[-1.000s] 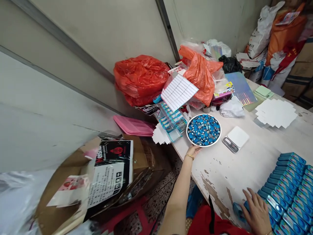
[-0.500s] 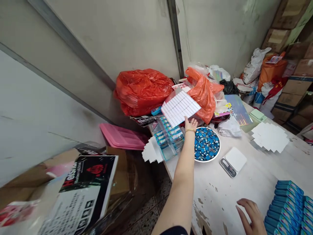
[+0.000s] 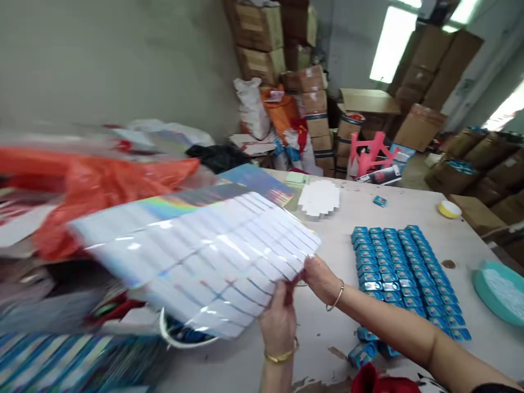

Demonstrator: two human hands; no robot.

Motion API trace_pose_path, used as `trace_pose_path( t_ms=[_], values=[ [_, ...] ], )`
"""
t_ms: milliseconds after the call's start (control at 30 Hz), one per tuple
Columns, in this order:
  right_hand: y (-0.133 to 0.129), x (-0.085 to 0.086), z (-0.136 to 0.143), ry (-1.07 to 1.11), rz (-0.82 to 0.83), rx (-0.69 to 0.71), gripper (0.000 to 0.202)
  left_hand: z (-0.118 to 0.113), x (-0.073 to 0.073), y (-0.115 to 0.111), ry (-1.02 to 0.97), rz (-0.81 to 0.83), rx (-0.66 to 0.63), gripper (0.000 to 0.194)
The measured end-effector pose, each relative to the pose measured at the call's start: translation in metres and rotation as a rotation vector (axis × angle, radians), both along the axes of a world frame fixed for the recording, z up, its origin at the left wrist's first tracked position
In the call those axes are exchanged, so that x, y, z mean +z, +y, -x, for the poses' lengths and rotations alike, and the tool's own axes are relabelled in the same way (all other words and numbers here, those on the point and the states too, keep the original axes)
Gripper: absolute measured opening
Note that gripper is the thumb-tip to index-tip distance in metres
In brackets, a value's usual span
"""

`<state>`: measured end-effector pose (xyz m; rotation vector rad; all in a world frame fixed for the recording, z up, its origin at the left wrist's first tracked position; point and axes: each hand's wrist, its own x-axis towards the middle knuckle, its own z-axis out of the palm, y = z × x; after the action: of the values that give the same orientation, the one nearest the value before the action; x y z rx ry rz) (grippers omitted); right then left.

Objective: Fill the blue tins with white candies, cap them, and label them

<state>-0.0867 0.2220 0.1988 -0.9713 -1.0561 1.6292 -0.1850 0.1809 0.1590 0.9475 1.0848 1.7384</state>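
A large glossy sheet of white labels (image 3: 213, 256), ruled into rows of narrow cells, is raised over the left part of the table and blurred by motion. My left hand (image 3: 279, 319), with a gold bangle, pinches its near right edge from below. Close beside it, my right hand (image 3: 321, 277) grips the sheet's right corner. Both hands are closed on the sheet, fingertips almost touching. Partly covered by the sheet is a white bowl (image 3: 166, 333) of blue-topped pieces.
Rows of small blue boxes (image 3: 393, 267) stand to the right, with several loose ones nearer me. An orange plastic bag (image 3: 94, 185) lies at left. White stepped cards (image 3: 319, 197), a yellow-and-white bowl (image 3: 449, 209) and a teal basin (image 3: 495, 289) also rest on the table.
My left hand has taken the label sheet from the pile near the wall and brought it closer. My right hand, open before, now grips it too. The view has swung right.
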Motion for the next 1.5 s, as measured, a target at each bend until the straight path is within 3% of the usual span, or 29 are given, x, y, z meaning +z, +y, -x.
trace_pose_path(
  t_ms=[100,167,233,267,300,333,400,467,500,567,633,700,767,800,867,933,1033,1167,1267,1400,1500],
  values=[
    [-0.002,0.018,-0.043,-0.007,-0.055,-0.288,0.069,-0.076,-0.004,-0.041,-0.177,0.152,-0.262,0.046],
    [-0.009,0.032,-0.094,-0.102,-0.149,-0.399,0.066,-0.107,-0.003,-0.064,-0.192,0.345,-0.600,0.047],
    [-0.020,0.051,-0.157,-0.215,-0.270,-0.400,0.058,-0.125,0.002,-0.080,0.003,0.448,-0.942,0.039],
    [-0.027,0.062,-0.191,-0.272,-0.325,-0.367,0.053,-0.130,0.008,-0.084,0.141,0.432,-1.015,0.033],
    [-0.036,0.073,-0.225,-0.328,-0.376,-0.314,0.048,-0.134,0.016,-0.085,0.268,0.369,-0.985,0.030],
    [-0.046,0.086,-0.258,-0.383,-0.424,-0.247,0.044,-0.140,0.026,-0.083,0.368,0.268,-0.851,0.030],
    [-0.073,0.112,-0.320,-0.498,-0.513,-0.079,0.037,-0.156,0.052,-0.070,0.485,0.027,-0.377,0.038],
    [-0.103,0.136,-0.375,-0.605,-0.579,0.107,0.032,-0.184,0.081,-0.053,0.596,-0.180,-0.120,0.083],
    [-0.119,0.146,-0.401,-0.647,-0.597,0.185,0.031,-0.202,0.094,-0.046,0.632,-0.262,-0.091,0.098],
    [-0.148,0.163,-0.450,-0.717,-0.605,0.256,0.031,-0.245,0.112,-0.038,0.679,-0.348,-0.230,0.100],
    [-0.171,0.171,-0.499,-0.789,-0.577,0.236,0.034,-0.289,0.118,-0.041,0.709,-0.347,-0.496,0.067],
    [-0.185,0.171,-0.546,-0.878,-0.524,0.209,0.041,-0.329,0.113,-0.052,0.723,-0.288,-0.720,0.032],
    [-0.191,0.161,-0.585,-1.016,-0.504,0.092,0.056,-0.363,0.100,-0.065,0.690,-0.192,-0.832,0.033],
    [-0.192,0.153,-0.598,-1.119,-0.524,-0.058,0.066,-0.377,0.094,-0.070,0.648,-0.147,-0.843,0.036],
    [-0.194,0.135,-0.610,-1.327,-0.582,-0.385,0.089,-0.400,0.082,-0.079,0.560,-0.072,-0.831,0.040],
    [-0.199,0.116,-0.600,-1.483,-0.658,-0.528,0.101,-0.418,0.077,-0.085,0.500,-0.020,-0.832,0.042],
    [-0.209,0.083,-0.562,-1.543,-0.784,-0.272,0.106,-0.434,0.079,-0.089,0.428,0.033,-0.876,0.041],
    [-0.207,0.040,-0.520,-1.382,-0.794,-0.028,0.118,-0.442,0.084,-0.084,0.318,0.090,-0.892,0.039],
    [-0.198,0.019,-0.511,-1.181,-0.738,0.018,0.101,-0.437,0.079,-0.075,0.334,0.123,-0.848,0.038],
    [-0.180,0.004,-0.510,-1.048,-0.521,0.015,0.069,-0.421,0.067,-0.069,0.508,0.094,-0.869,0.036],
    [-0.161,-0.001,-0.513,-0.882,-0.417,0.068,0.052,-0.410,0.063,-0.067,0.740,-0.058,-0.684,0.058]
  ],
)
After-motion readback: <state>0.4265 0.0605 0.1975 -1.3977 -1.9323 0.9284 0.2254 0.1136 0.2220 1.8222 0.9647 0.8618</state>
